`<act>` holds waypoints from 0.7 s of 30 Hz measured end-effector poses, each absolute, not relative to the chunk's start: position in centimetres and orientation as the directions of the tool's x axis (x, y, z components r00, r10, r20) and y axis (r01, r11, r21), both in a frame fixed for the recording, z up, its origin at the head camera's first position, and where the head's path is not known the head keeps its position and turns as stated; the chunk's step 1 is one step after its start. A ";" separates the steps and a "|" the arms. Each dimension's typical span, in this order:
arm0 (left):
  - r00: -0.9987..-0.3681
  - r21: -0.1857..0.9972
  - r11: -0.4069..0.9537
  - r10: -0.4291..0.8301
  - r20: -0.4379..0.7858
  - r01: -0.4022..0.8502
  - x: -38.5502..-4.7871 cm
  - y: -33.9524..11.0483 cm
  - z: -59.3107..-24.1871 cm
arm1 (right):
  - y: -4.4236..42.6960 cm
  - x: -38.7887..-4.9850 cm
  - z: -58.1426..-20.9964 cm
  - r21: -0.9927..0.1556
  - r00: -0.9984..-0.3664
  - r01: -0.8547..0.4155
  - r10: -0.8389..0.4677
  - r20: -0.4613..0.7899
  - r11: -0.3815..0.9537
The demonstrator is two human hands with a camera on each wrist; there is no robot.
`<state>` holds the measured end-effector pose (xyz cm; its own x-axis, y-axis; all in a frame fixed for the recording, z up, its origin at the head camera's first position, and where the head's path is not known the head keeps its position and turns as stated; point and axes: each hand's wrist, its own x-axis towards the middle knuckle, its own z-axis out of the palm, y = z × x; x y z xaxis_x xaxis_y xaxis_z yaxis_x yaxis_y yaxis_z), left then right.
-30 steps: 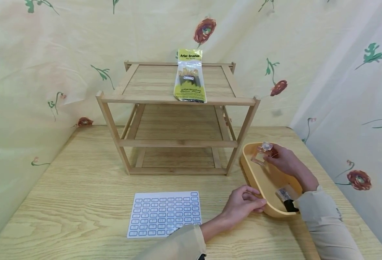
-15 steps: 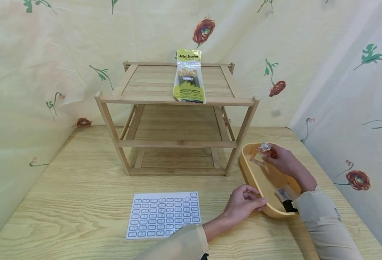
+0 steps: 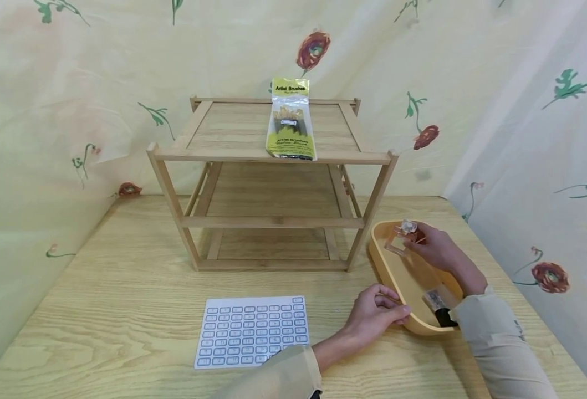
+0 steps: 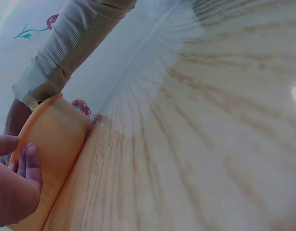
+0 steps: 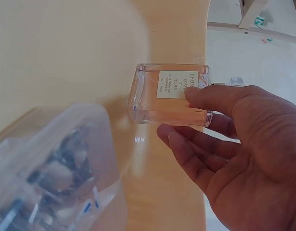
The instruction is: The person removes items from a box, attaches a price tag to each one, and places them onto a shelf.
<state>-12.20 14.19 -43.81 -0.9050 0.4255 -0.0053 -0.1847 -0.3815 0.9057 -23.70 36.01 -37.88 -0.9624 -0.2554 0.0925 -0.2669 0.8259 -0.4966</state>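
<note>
A glass perfume bottle (image 5: 150,108) with pink liquid and a white label is pinched between thumb and fingers of my right hand (image 5: 253,139). In the head view this bottle (image 3: 394,247) is over the far end of the yellow tray (image 3: 384,265), and my right hand (image 3: 438,246) reaches in over the tray's right side. My left hand (image 3: 370,317) holds the tray's near left rim between thumb and fingers. In the left wrist view the left hand (image 4: 15,185) grips the wall of the tray (image 4: 58,139). A clear packet (image 3: 434,299) with a black end lies in the tray's near end.
A three-level wooden rack (image 3: 273,222) stands left of the tray, with an Artist Brushes pack (image 3: 291,127) on its top shelf. A white sheet with a grid of labels (image 3: 253,332) lies on the wooden table (image 3: 123,299). Floral cloth (image 3: 213,44) hangs behind and at the sides.
</note>
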 end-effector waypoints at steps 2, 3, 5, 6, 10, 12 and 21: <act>-0.905 0.908 -0.376 0.426 -0.007 -0.185 -12.2 14.2 -43.8 | 36.0 -23.7 -37.9 -0.493 -0.961 -0.274 -0.258 0.101 0.826; -0.904 0.908 -0.375 0.428 -0.007 -0.185 -12.2 14.2 -43.8 | 36.0 -23.7 -37.9 -0.491 -0.960 -0.277 -0.259 0.105 0.826; -0.904 0.912 -0.369 0.428 -0.006 -0.180 -12.2 14.2 -43.9 | 36.0 -23.7 -37.8 -0.488 -0.959 -0.281 -0.261 0.111 0.826; -0.904 0.913 -0.366 0.428 -0.008 -0.181 -12.2 14.2 -43.9 | 36.0 -23.7 -37.8 -0.487 -0.959 -0.282 -0.260 0.113 0.827; -0.905 0.915 -0.363 0.425 -0.006 -0.176 -12.2 14.1 -43.9 | 36.0 -23.7 -37.8 -0.481 -0.959 -0.284 -0.259 0.118 0.830; -0.905 0.914 -0.364 0.425 -0.009 -0.180 -12.2 14.1 -43.8 | 36.1 -23.7 -37.8 -0.476 -0.959 -0.281 -0.257 0.117 0.833; -0.904 0.919 -0.353 0.428 -0.010 -0.177 -12.2 14.1 -43.9 | 36.0 -23.6 -37.6 -0.458 -0.956 -0.292 -0.259 0.133 0.840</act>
<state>-12.15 14.13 -43.91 -0.9037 0.4280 -0.0098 -0.1772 -0.3530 0.9187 -23.59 36.03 -37.63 -0.9565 -0.2594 0.1334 -0.2917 0.8398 -0.4579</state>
